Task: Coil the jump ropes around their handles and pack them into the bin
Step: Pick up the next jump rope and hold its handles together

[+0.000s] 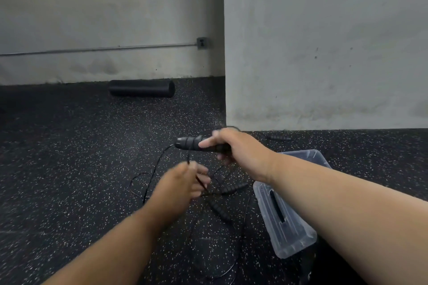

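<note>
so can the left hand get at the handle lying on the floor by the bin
Probably yes. The left hand hovers just left of that handle with nothing solid between, only loose cord. But it is pinching cord now, so it would need to let go first.

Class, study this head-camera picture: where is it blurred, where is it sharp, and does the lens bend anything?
Head view: the left hand is smeared by motion blur, the thin rope it pinches hard to trace; the right hand gripping the black handle is slightly soft; the speckled floor and foam roller stay fairly sharp; the conduit bows slightly, suggesting wide-angle distortion; lighting is flat, without glare.
</note>
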Motion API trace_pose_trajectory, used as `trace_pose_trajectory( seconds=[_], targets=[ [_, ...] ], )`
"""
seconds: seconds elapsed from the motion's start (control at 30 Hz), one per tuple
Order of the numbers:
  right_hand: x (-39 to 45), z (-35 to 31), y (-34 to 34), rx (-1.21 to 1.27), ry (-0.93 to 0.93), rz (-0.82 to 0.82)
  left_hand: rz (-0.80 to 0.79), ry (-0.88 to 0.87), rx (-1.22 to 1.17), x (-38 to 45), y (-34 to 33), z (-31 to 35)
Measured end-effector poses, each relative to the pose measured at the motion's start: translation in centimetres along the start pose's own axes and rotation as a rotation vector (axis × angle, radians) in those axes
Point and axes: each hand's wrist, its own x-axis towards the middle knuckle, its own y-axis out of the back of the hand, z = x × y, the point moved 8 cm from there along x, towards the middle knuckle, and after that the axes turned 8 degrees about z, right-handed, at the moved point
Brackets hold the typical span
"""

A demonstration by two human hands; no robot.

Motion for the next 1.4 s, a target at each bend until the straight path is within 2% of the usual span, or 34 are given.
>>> trace_pose_trajectory(
  seconds=[0.07,0.13,0.2,0.3,0.37,0.43,0.53,0.6,0.67,0.77,0.9,1.07,1.23,1.33,1.4],
  targets=[
    [-0.5,1.0,-0.6,-0.125,-0.008,-0.089,0.051,0.027,-0.269,0.7,2.0,2.1],
    [-1.2,2.3,-2.8,-0.332,0.029,-0.237,0.034,0.112,-0.616,1.1,3.2,3.4],
    [-2.3,3.9,-5.5,-0.376,-0.012,-0.368,0.001,0.151,-0.848,1.2,3.7,4.3],
    [-3.1,4.5,-7.4,-0.478,0.049,-0.410,0.025,0.126,-0.944,1.9,5.0,4.6],
    [-2.8,4.0,-6.4,-0.423,0.001,-0.333,0.051,0.086,-0.973,2.3,6.2,4.5],
    [-2.1,2.7,-4.7,-0.283,-0.024,-0.213,0.054,0.086,-0.918,2.4,6.5,3.6],
    [-1.1,0.3,-2.8,-0.070,-0.033,-0.061,0.097,0.045,-0.669,1.7,6.0,1.7],
    [-0.5,-0.7,-2.2,-0.068,-0.021,0.000,0.150,-0.040,-0.481,0.7,5.4,1.4],
    [-0.4,-1.5,-2.1,-0.171,0.003,0.034,0.155,-0.088,-0.328,0.0,4.5,1.4],
    [-0.2,-1.4,-2.2,-0.168,0.005,0.052,0.011,-0.041,-0.150,-0.2,1.9,0.3],
    [-0.1,-1.6,-3.2,0.087,-0.016,0.036,-0.198,0.026,0.104,-0.5,-1.7,-2.8],
    [-0.8,-2.1,-4.7,0.266,-0.120,-0.080,-0.212,-0.028,0.171,-0.7,-4.2,-2.9],
    [0.2,-2.5,-2.0,0.283,-0.110,-0.033,-0.193,-0.144,0.257,-0.5,-2.9,-1.8],
    [1.5,-2.0,1.3,0.162,-0.038,0.075,-0.029,-0.106,0.094,0.0,-0.1,-0.1],
    [1.8,-1.1,2.3,0.015,-0.022,0.057,0.101,-0.138,-0.025,0.3,2.5,1.9]
  ],
)
